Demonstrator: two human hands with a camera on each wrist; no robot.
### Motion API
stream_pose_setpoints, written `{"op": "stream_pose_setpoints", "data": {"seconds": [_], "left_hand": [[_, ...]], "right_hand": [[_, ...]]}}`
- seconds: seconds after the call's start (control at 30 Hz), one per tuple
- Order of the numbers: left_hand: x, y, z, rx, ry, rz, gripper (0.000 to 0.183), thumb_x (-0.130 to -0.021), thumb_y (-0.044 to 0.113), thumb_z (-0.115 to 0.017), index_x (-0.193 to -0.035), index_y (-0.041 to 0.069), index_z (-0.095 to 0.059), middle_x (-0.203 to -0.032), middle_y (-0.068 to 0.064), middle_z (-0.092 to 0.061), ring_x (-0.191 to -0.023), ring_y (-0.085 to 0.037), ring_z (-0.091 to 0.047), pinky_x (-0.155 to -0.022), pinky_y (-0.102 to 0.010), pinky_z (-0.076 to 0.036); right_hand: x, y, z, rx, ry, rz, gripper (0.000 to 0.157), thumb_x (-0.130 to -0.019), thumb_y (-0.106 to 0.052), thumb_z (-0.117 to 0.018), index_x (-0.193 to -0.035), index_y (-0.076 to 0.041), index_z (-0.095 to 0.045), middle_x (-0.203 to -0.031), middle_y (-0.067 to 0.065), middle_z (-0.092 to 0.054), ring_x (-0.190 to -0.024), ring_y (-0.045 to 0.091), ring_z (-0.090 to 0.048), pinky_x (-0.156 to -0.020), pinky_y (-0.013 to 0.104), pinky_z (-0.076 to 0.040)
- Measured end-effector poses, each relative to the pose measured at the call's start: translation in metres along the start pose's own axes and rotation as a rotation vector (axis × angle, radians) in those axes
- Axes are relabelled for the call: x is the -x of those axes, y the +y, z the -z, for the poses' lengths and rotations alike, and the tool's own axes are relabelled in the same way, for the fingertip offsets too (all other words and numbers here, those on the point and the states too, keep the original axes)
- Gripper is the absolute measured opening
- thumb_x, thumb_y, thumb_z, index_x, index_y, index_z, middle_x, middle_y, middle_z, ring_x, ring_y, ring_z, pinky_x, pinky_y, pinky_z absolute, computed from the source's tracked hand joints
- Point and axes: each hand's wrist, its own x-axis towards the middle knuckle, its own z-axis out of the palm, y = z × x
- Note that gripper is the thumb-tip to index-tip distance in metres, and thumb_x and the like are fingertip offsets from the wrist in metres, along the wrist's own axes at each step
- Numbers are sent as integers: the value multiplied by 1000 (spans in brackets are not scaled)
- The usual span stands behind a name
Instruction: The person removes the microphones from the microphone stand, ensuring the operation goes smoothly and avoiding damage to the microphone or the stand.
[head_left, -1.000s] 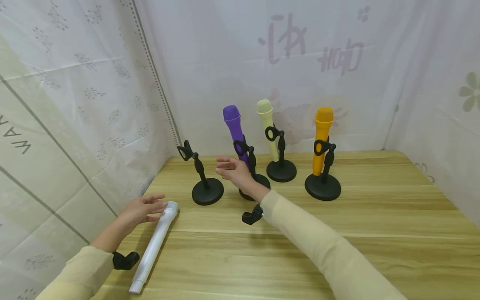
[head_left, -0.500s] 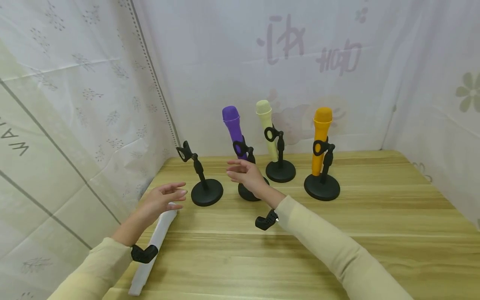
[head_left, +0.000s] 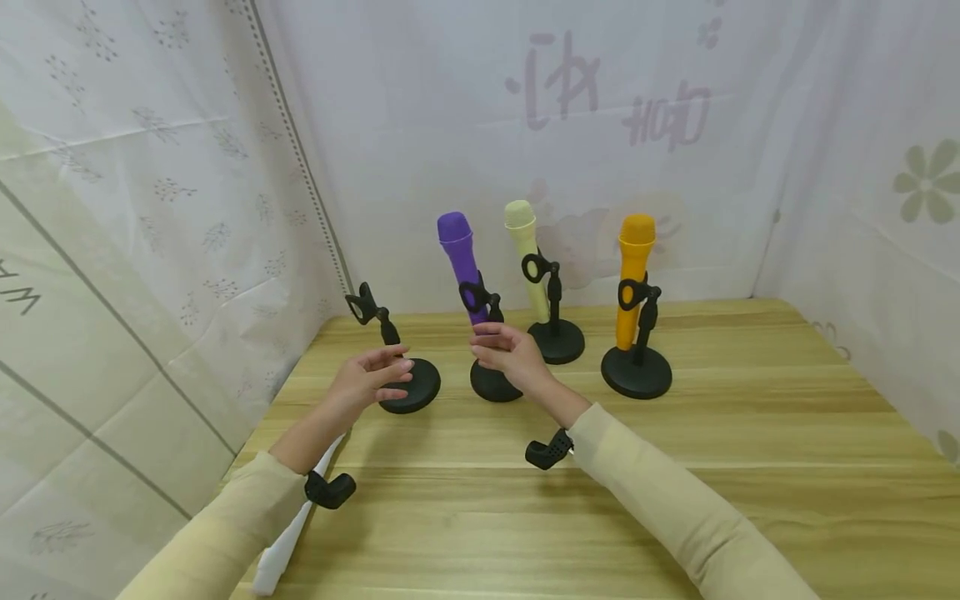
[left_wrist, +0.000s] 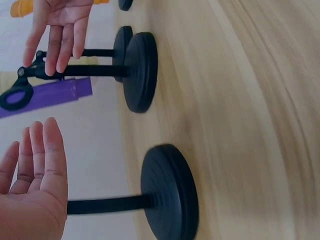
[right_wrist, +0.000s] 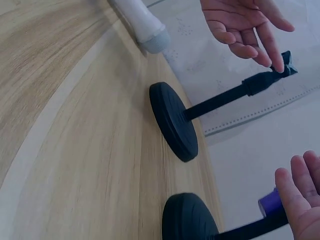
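Observation:
My left hand [head_left: 372, 382], fingers relaxed and slightly bent, hovers in front of a black microphone stand [head_left: 416, 387] whose clip holds nothing. In the left wrist view that stand's round base [left_wrist: 170, 195] shows beside my palm. My right hand [head_left: 513, 358] holds nothing and overlaps the lower end of the purple microphone [head_left: 459, 250] in the head view. That microphone leans in the clip of its own black stand [head_left: 491, 383]. A white microphone [head_left: 281, 554] lies on the table at the left, partly hidden by my left forearm; its head end [right_wrist: 156, 41] shows in the right wrist view.
Behind the purple microphone, a pale yellow microphone [head_left: 522, 229] sits in a stand [head_left: 557, 343]. Farther right an orange microphone [head_left: 636, 250] stands in another stand [head_left: 637, 373]. Printed curtains [head_left: 420, 125] rise behind and beside the wooden table [head_left: 465, 533].
My left hand has moved right and up, from over the white microphone to in front of the bare stand. My right hand has shifted a little right. The microphones stay where they were.

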Motion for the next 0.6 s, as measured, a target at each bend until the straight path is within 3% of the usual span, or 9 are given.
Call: {"op": "stream_pose_setpoints", "data": {"seconds": [0.23, 0.37, 0.47, 0.6], "left_hand": [[-17, 7, -19, 42, -3, -58, 55, -94, 23, -68, -141, 4, -47, -127, -18, -53, -106, -21, -60, -85, -38, -54], [-26, 12, -29, 69, 17, -89, 54, -93, 21, -68, -140, 4, -48, -124, -16, -55, -110, -27, -58, -86, -38, -54], [-33, 16, -37, 90, 26, -108, 54, -93, 19, -68, -141, 3, -47, -122, -14, -55, -114, -31, -55, -86, -38, -54], [-43, 22, -46, 97, 43, -135, 54, -93, 20, -69, -141, 5, -48, -126, -15, -53, -114, -29, -55, -85, -34, -54]], "right_hand": [[6, 1, 14, -13, 61, -4, 39, -91, -2, -67, -129, 2, -57, -119, 22, -63, -108, 31, -62, -87, 40, -53], [7, 1, 20, -13, 89, -1, 40, -91, -3, -67, -129, 1, -57, -119, 24, -62, -109, 36, -61, -89, 42, -52], [9, 1, 23, -2, 110, 6, 40, -91, -3, -67, -130, 2, -57, -120, 25, -61, -106, 33, -63, -90, 43, -52], [11, 2, 27, 12, 148, 8, 40, -92, -3, -67, -131, 1, -57, -120, 24, -62, -101, 20, -65, -88, 39, -53]]}}
